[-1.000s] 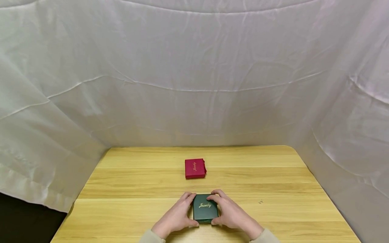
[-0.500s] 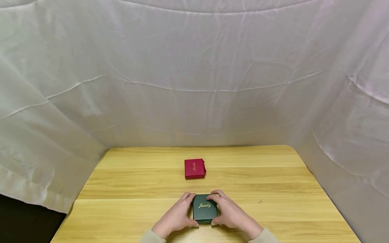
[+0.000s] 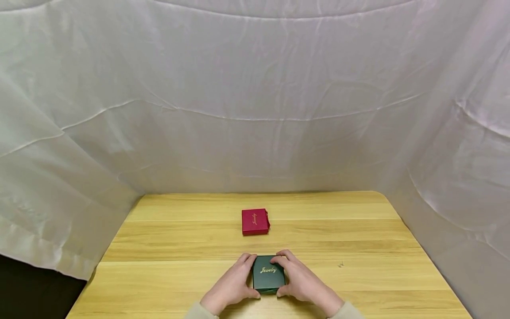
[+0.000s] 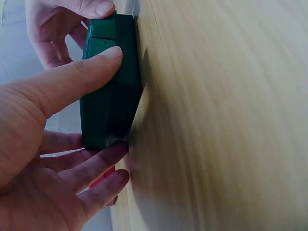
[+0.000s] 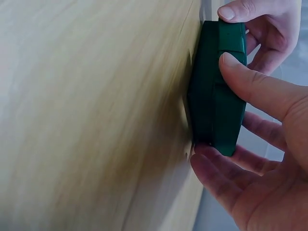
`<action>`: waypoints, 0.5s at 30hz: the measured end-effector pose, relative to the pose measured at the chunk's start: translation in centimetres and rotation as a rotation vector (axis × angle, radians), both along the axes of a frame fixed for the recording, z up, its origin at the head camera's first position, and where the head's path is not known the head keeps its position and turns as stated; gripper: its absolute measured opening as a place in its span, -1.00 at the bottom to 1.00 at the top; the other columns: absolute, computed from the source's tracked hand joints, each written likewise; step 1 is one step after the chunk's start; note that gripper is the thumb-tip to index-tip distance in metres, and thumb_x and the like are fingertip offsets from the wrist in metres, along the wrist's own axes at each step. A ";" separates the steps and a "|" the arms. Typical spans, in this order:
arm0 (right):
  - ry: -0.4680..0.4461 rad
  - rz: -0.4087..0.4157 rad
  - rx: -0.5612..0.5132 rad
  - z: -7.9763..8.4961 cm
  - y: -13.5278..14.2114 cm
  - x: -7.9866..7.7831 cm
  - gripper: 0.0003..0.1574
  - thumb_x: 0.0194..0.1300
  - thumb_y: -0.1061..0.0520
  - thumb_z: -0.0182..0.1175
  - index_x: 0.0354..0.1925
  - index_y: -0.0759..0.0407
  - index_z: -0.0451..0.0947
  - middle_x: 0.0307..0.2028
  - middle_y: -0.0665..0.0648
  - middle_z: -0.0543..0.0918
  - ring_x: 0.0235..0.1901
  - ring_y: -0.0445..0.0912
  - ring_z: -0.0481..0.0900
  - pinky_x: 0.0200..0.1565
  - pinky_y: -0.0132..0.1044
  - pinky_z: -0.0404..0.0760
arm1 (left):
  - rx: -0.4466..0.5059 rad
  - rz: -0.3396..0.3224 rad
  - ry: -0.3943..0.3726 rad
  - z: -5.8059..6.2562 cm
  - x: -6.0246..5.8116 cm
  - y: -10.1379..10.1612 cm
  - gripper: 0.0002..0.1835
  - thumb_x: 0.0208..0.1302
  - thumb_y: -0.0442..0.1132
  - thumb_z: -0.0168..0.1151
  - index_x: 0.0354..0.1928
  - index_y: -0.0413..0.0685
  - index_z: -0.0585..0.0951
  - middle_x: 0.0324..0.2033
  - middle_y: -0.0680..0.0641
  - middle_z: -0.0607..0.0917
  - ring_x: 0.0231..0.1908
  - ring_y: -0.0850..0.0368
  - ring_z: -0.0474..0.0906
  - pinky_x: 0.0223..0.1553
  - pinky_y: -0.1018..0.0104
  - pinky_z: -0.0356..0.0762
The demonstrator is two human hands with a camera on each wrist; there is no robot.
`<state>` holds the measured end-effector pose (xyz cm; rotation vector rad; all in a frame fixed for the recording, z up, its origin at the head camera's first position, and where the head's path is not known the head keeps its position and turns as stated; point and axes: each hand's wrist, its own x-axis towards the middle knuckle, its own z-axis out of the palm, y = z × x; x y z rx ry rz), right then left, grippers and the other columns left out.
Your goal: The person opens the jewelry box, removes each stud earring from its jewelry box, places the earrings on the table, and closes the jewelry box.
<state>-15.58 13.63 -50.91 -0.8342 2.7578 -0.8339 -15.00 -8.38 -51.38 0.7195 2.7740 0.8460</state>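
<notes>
Between both hands, near the table's front, is a dark green jewelry box with gold "Jewelry" lettering on its lid. My left hand grips its left side, thumb on the front face and fingers at the far corner. From the other side my right hand grips the box, thumb at the front and one finger over the top. Both wrist views show the green box closed, with the thumbs pressed on its front. Farther back lies a red jewelry box, apart from the hands, with a ribbon on its right side.
The light wooden table spreads out around the boxes. Pale cloth hangs behind it and along both sides. A small dark mark shows on the tabletop right of the hands.
</notes>
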 end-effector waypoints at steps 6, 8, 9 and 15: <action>-0.002 0.024 -0.016 -0.2 0.3 -0.1 -0.08 -0.23 -0.05 0.48 0.15 0.00 0.35 0.13 0.02 0.28 0.02 -0.07 0.37 0.02 -0.11 0.41 | 0.005 0.003 0.002 -0.1 0.1 -0.1 0.00 -0.24 0.02 0.50 0.26 -0.24 0.24 0.09 -0.03 0.35 0.02 0.12 0.37 0.06 0.21 0.36; -0.008 0.029 -0.016 -0.1 0.4 -0.2 -0.08 -0.21 -0.07 0.47 0.16 -0.02 0.35 0.15 0.05 0.27 0.03 -0.05 0.37 0.02 -0.09 0.41 | 0.007 0.002 0.005 -0.1 0.2 -0.1 0.01 -0.24 0.03 0.49 0.27 -0.24 0.24 0.09 -0.04 0.35 0.04 0.11 0.36 0.06 0.20 0.35; -0.011 0.028 -0.015 0.0 0.4 -0.1 -0.08 -0.20 -0.08 0.47 0.16 -0.03 0.35 0.17 0.06 0.26 0.04 -0.04 0.36 0.02 -0.08 0.41 | 0.008 0.001 0.005 0.0 0.2 -0.1 0.01 -0.23 0.03 0.49 0.27 -0.24 0.23 0.10 -0.05 0.35 0.05 0.10 0.36 0.07 0.20 0.34; -0.018 0.014 -0.004 0.3 0.4 0.1 -0.12 -0.13 -0.20 0.39 0.17 -0.02 0.37 0.24 0.15 0.19 0.08 0.03 0.35 0.03 -0.03 0.40 | 0.045 0.015 -0.084 0.3 0.5 -0.5 0.11 -0.17 0.20 0.38 0.35 -0.21 0.09 0.19 -0.14 0.27 0.11 0.01 0.31 0.07 0.08 0.33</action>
